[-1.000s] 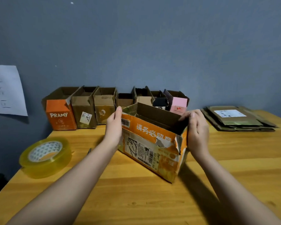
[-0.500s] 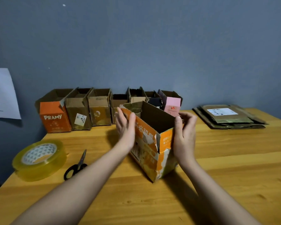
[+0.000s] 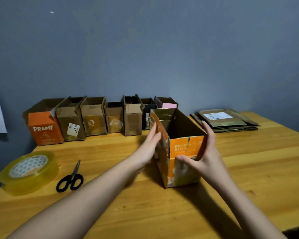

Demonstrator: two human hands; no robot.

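An orange printed cardboard box [image 3: 185, 149] stands upright on the wooden table [image 3: 266, 161], its top open and a short end facing me. My left hand [image 3: 148, 147] presses flat against its left wall with straight fingers. My right hand [image 3: 207, 152] lies along the right wall, fingers pointing up, while the thumb reaches across the lower front face. The box sits between both palms.
Several small open cartons [image 3: 93, 118] line the blue wall, an orange PRAMY carton [image 3: 43, 130] at the left. A roll of clear tape [image 3: 28, 171] and black scissors [image 3: 72, 178] lie at the left. Flattened cardboard [image 3: 226, 121] is stacked at the back right.
The orange box has been turned from its long side facing me to its short end facing me. Both hands shifted from the ends onto its long walls.
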